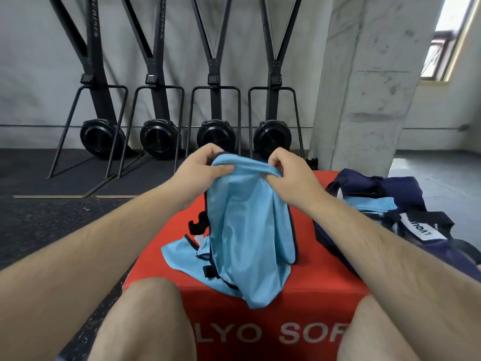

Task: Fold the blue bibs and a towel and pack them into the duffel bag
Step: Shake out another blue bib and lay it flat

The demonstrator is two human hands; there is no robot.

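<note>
A light blue bib (250,230) with dark trim hangs from both my hands above the red box (307,290). My left hand (200,168) pinches its top edge on the left. My right hand (289,169) pinches the same edge on the right. The bib's lower part drapes onto the box top, with a loose flap spread to the left. The navy duffel bag (406,194) sits open at the right of the box, and light blue cloth (372,205) shows inside it. No towel is in view.
The red soft box carries white lettering on its front, between my bare knees (151,308). Several black exercise machines (216,136) stand along the far wall. A concrete pillar (364,87) rises behind the bag. Dark rubber floor (52,217) lies to the left.
</note>
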